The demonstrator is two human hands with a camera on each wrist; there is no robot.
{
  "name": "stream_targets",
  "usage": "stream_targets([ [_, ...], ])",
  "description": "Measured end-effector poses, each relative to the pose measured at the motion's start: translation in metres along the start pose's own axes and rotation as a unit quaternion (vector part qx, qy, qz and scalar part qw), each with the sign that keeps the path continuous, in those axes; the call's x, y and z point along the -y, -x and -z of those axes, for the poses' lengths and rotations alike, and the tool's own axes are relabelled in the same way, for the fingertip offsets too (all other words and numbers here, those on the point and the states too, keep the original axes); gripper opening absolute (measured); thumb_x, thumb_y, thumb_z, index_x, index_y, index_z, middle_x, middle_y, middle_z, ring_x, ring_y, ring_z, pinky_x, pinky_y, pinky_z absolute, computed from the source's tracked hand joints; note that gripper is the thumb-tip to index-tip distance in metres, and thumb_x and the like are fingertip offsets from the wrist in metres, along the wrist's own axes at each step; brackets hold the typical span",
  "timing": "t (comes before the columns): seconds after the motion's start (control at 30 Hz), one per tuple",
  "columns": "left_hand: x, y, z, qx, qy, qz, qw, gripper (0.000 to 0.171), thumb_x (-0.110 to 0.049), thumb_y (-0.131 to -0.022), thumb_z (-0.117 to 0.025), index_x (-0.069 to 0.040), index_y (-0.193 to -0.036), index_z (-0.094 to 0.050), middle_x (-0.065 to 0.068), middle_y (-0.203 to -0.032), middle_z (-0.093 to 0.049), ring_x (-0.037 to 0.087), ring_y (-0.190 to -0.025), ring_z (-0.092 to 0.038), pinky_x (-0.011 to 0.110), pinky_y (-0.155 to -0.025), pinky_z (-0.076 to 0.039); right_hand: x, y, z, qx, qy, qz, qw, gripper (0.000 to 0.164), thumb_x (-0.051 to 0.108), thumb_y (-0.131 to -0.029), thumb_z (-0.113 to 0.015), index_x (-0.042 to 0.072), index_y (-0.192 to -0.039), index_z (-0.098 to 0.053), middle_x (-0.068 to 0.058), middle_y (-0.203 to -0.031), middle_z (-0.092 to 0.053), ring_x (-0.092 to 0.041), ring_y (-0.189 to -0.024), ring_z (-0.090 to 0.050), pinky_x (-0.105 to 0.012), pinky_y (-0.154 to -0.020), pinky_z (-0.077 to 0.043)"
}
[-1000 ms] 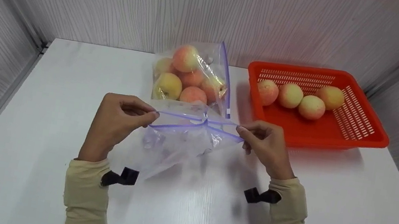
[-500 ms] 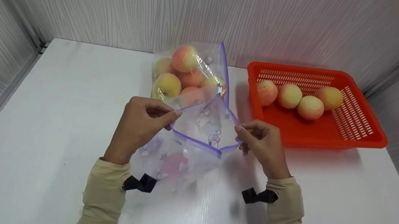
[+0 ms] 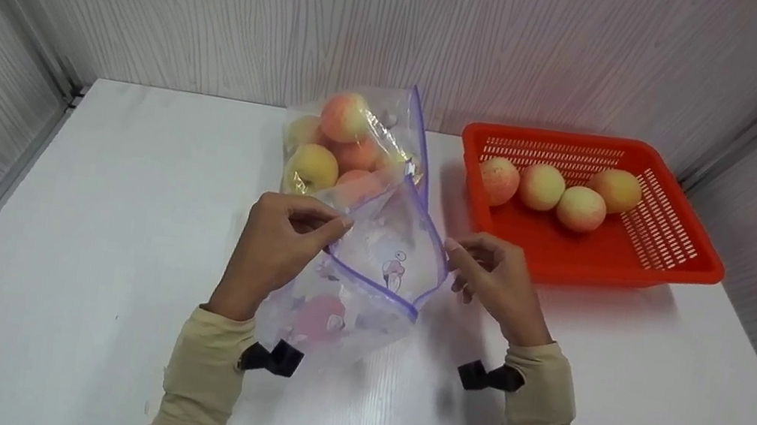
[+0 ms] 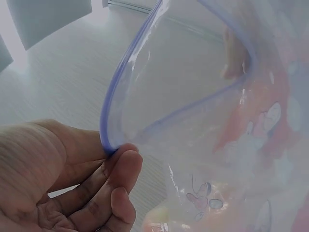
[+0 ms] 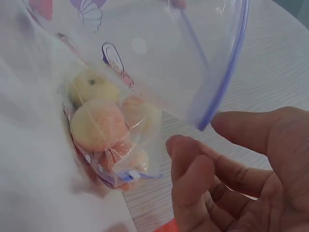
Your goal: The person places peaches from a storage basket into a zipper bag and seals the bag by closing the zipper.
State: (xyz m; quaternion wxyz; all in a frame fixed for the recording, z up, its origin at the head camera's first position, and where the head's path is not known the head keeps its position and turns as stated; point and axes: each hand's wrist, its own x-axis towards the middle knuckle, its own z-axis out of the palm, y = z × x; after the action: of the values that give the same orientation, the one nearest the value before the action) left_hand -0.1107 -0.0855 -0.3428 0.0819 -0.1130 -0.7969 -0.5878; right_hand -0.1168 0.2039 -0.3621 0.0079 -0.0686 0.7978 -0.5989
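A clear zip bag (image 3: 360, 331) with a purple seal and pink cartoon prints hangs between the hands, its mouth spread wide. My left hand (image 3: 277, 250) pinches one side of the rim; in the left wrist view the thumb and index finger meet on the purple seal. On the other side, my right hand (image 3: 503, 289) has its thumb tip at the seal's edge. The right wrist view shows the right fingers (image 5: 193, 174) apart from the thumb, with a gap between. No fruit shows inside this bag.
Behind it lies another zip bag (image 3: 396, 103) filled with round yellow-and-pink fruits (image 3: 344, 117). A red plastic basket (image 3: 568, 262) at the back right holds several similar fruits (image 3: 582, 209). Grey wood-grain panels (image 3: 229, 6) border the white table (image 3: 151, 161).
The bag's mouth has gone from nearly flat to wide. My left hand has moved right, towards the right hand, which has loosened its pinch on the rim.
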Motion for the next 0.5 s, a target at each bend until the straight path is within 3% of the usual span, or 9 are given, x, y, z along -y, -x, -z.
stream_targets([
  [0.13,0.001,0.001,-0.001,0.002,0.003,-0.005,1.0000,0.011,-0.018,-0.091,-0.078,-0.008,-0.095,-0.082,0.001,-0.084,-0.075,0.016,-0.076,-0.067,0.029,-0.076,-0.058,0.007,0.006,0.016,-0.102,-0.028,0.064,0.992,0.023,0.018,-0.096,-0.072,-0.001,-0.109,-0.071,-0.019,-0.084,-0.068,-0.025,-0.057,-0.056,-0.028,-0.048,-0.051],
  [0.23,0.002,0.002,-0.001,0.010,0.001,0.001,0.9999,0.011,-0.017,-0.091,-0.078,-0.009,-0.095,-0.082,0.001,-0.084,-0.075,0.016,-0.075,-0.067,0.029,-0.076,-0.059,0.016,0.012,0.035,-0.185,-0.080,0.124,0.972,0.022,0.009,-0.095,-0.072,-0.004,-0.112,-0.068,-0.019,-0.084,-0.066,-0.024,-0.054,-0.052,-0.027,-0.046,-0.047],
  [0.3,0.001,0.002,-0.001,0.016,0.000,0.006,0.9999,0.011,-0.018,-0.091,-0.078,-0.009,-0.097,-0.082,0.001,-0.084,-0.074,0.017,-0.075,-0.067,0.029,-0.075,-0.059,0.025,0.012,0.051,-0.234,-0.086,0.143,0.958,0.022,0.006,-0.094,-0.071,-0.003,-0.114,-0.067,-0.016,-0.085,-0.067,-0.022,-0.056,-0.052,-0.026,-0.047,-0.046],
  [0.37,0.001,0.001,-0.001,0.018,0.001,0.009,0.9998,0.012,-0.019,-0.092,-0.077,-0.009,-0.098,-0.082,0.001,-0.085,-0.074,0.017,-0.075,-0.067,0.030,-0.075,-0.060,0.035,0.006,0.067,-0.269,-0.057,0.152,0.949,0.022,0.005,-0.093,-0.071,-0.001,-0.114,-0.067,-0.014,-0.087,-0.066,-0.021,-0.060,-0.055,-0.024,-0.049,-0.047],
  [0.43,-0.001,0.000,-0.001,0.020,0.006,0.010,0.9997,0.012,-0.019,-0.092,-0.077,-0.009,-0.098,-0.081,0.001,-0.085,-0.074,0.018,-0.075,-0.067,0.030,-0.075,-0.060,0.046,-0.006,0.080,-0.285,0.017,0.149,0.947,0.024,0.007,-0.093,-0.070,0.001,-0.116,-0.067,-0.012,-0.092,-0.066,-0.019,-0.070,-0.059,-0.022,-0.058,-0.051],
  [0.5,-0.001,0.000,-0.001,0.025,0.008,0.013,0.9996,0.012,-0.019,-0.092,-0.077,-0.009,-0.098,-0.081,0.002,-0.084,-0.074,0.018,-0.074,-0.067,0.030,-0.074,-0.061,0.051,-0.021,0.088,-0.274,0.109,0.125,0.947,0.026,0.012,-0.095,-0.070,0.002,-0.119,-0.066,-0.010,-0.100,-0.067,-0.018,-0.082,-0.062,-0.022,-0.069,-0.053],
])
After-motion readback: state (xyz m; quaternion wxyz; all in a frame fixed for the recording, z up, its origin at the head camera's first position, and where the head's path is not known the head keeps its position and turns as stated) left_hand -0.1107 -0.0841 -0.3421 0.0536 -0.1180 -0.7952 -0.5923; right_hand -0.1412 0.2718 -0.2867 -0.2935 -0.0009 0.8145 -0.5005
